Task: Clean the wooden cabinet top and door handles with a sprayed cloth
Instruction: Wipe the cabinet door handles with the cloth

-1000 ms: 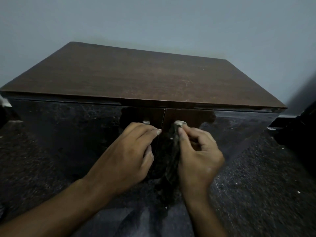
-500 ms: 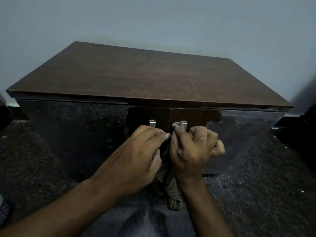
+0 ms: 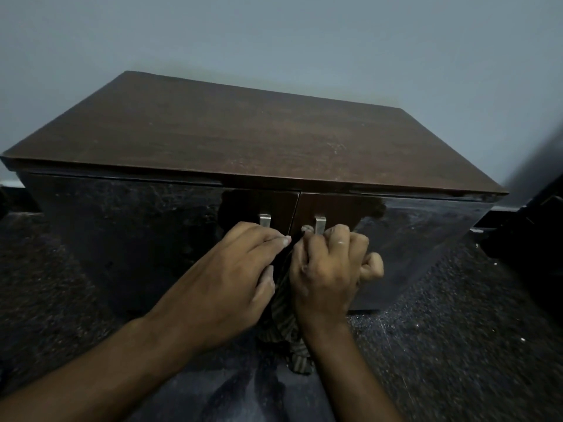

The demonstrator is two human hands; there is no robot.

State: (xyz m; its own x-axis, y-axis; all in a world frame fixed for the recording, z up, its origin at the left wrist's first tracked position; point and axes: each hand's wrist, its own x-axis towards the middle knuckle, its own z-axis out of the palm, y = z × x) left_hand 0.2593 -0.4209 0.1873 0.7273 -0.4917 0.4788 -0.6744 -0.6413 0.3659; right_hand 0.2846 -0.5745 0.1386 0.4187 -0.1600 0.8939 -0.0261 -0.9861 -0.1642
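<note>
1. Your right hand (image 3: 327,274) is curled into a fist around the striped cloth (image 3: 288,328), low on the cabinet's right door (image 3: 411,239), just below the right door handle (image 3: 320,224).
2. Your thumb and bent fingers pinch the cloth's top end against the lower part of that handle; only the metal top of the handle shows above your knuckles.
3. The rest of the cloth hangs down between your two hands, and its striped tail drops below your right wrist in front of the doors' lower edge.
4. Your left hand (image 3: 234,275) lies on the left door (image 3: 137,239) with fingers stretched out and close together, gripping nothing; the fingertips reach the seam where the two doors meet.
5. The left door handle (image 3: 265,220) stands just above your left knuckles, and its metal top is bare.
6. Whether your left palm touches the hanging cloth, you cannot tell from this view, since the hand hides that edge.
7. The cabinet top (image 3: 243,138) is a brown wood-grain board with a few pale specks towards its front right corner, and nothing lies on it.
8. Both doors are glossy and dark, and they look closed, meeting at the middle under the top's front edge.
9. The cabinet stands against a plain grey wall (image 3: 304,41) on a dark speckled floor (image 3: 472,345).
</note>
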